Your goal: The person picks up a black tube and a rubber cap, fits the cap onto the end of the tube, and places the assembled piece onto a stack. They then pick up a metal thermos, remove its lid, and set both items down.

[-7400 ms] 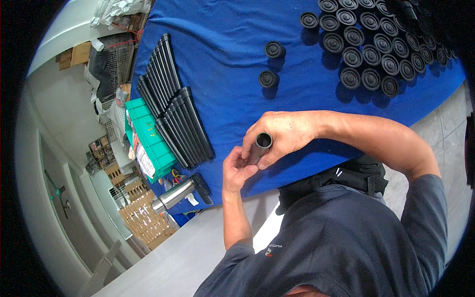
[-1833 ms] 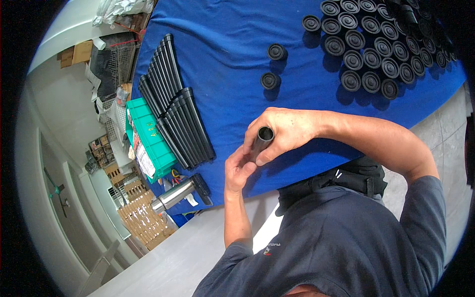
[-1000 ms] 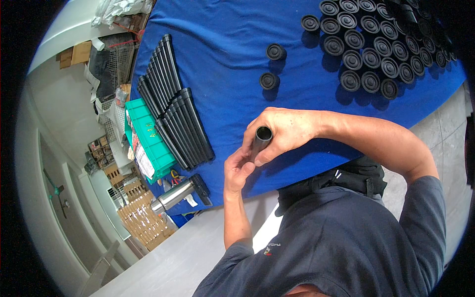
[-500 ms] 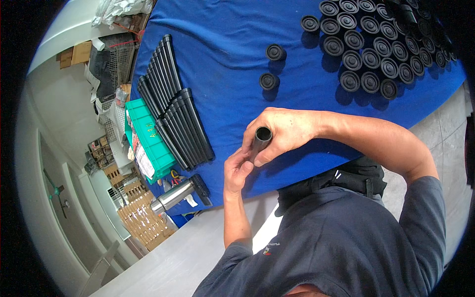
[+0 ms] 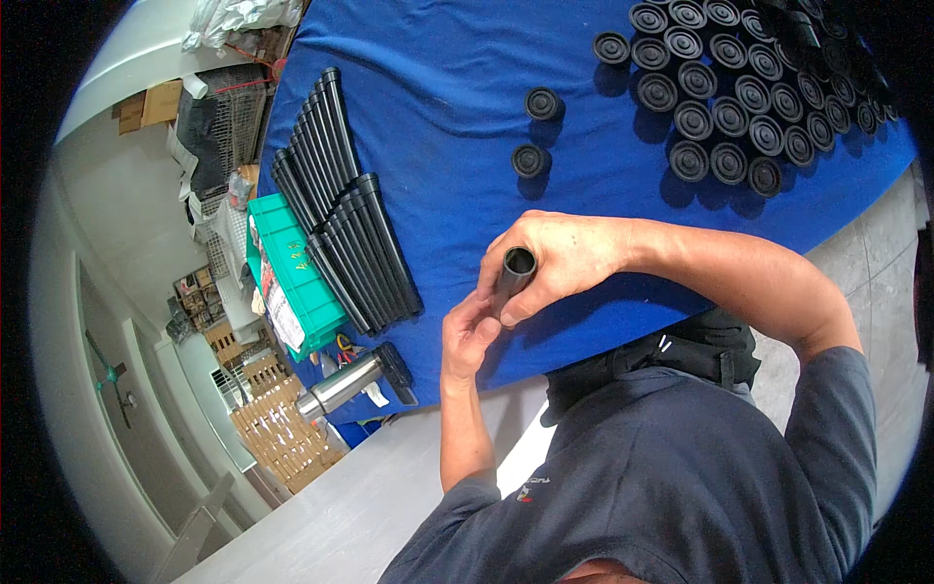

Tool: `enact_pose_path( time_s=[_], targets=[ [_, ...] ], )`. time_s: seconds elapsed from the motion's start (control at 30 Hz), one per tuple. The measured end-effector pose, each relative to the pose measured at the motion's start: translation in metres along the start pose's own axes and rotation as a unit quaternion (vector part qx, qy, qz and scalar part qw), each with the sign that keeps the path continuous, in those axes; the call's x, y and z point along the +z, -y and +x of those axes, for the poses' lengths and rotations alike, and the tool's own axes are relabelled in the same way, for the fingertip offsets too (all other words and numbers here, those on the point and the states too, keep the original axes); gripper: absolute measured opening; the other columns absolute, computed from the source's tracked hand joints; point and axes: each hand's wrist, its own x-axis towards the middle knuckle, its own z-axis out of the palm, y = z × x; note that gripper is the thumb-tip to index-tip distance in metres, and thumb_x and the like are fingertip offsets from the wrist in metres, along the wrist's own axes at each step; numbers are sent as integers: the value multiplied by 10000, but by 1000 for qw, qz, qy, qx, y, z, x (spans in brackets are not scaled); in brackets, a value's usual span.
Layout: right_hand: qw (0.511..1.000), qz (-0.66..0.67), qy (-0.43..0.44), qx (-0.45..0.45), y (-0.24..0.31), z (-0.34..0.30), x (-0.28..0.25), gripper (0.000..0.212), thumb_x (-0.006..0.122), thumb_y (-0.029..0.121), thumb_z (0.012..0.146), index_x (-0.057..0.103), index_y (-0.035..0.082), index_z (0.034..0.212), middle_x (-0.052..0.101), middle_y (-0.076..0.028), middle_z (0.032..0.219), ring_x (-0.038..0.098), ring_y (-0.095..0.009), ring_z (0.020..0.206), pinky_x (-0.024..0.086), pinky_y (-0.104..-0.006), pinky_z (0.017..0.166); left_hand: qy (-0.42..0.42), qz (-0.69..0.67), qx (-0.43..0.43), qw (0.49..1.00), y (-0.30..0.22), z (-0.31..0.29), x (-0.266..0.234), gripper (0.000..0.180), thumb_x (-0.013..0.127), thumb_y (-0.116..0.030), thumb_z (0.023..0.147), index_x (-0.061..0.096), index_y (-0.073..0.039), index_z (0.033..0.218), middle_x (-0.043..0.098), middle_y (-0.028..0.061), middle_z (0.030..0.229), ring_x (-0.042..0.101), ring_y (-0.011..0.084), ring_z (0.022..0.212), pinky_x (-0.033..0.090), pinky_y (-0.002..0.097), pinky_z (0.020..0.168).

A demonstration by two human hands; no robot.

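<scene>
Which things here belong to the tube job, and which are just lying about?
In the job:
black tube, gripped by right hand, left hand at its lower end
rows of long black tubes
black round caps

Lying about:
green crate
steel flask
cardboard boxes
wooden pallet

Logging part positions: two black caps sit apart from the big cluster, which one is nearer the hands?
The lower loose cap, just above the right hand that grips the black tube. The other loose cap sits farther up the blue cloth.
</scene>
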Motion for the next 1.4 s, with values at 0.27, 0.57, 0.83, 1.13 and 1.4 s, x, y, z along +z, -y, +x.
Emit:
enact_pose_path(
  time_s=[0.27, 0.57, 0.83, 1.13, 1.4],
  targets=[
    [1000, -18, 7, -12, -1, 1, -1, 336, 773, 180, 810, 689, -12, 1073, 715, -133, 997, 682, -197, 918, 532, -323, 817, 0, -58, -5, 998, -14, -2, 7, 498, 858, -221, 760, 579, -9, 1114, 622, 46, 1032, 601, 155, 937, 486, 309, 820],
    [989, -73, -120, -50, 18, -4, -7, 309, 777, 213, 827, 598, 18, 986, 598, -48, 917, 566, -127, 889, 486, -307, 780, 62, -82, -39, 994, -27, 4, 10, 393, 611, -321, 927, 649, 66, 978, 651, 109, 818, 630, 172, 666, 488, 281, 611],
    [962, 178, -180, -104, 29, 2, -9, 168, 684, 89, 905, 554, 4, 970, 631, -86, 943, 651, -148, 785, 568, -300, 692, 59, -525, 230, 817, -20, 25, -3, 576, 566, -176, 929, 378, -61, 1462, 540, 243, 1350, 545, 380, 1230, 535, 519, 905],
    [968, -17, -223, -114, 20, 1, -19, 187, 660, 164, 937, 594, 11, 1022, 660, -76, 986, 631, -142, 794, 544, -317, 695, 84, -422, 288, 855, -45, 110, 62, 499, 706, -180, 886, 526, -151, 1350, 464, 209, 1451, 443, 340, 1347, 345, 499, 1131],
    [714, -639, -285, -37, 37, -9, -29, 364, 674, 236, 869, 598, 33, 1161, 608, -138, 1028, 676, -302, 816, 567, -399, 582, 1, -420, 289, 860, -44, 114, 35, 259, 658, -142, 916, 531, -65, 1127, 600, 255, 1235, 590, 412, 1174, 561, 497, 947]
  ],
)
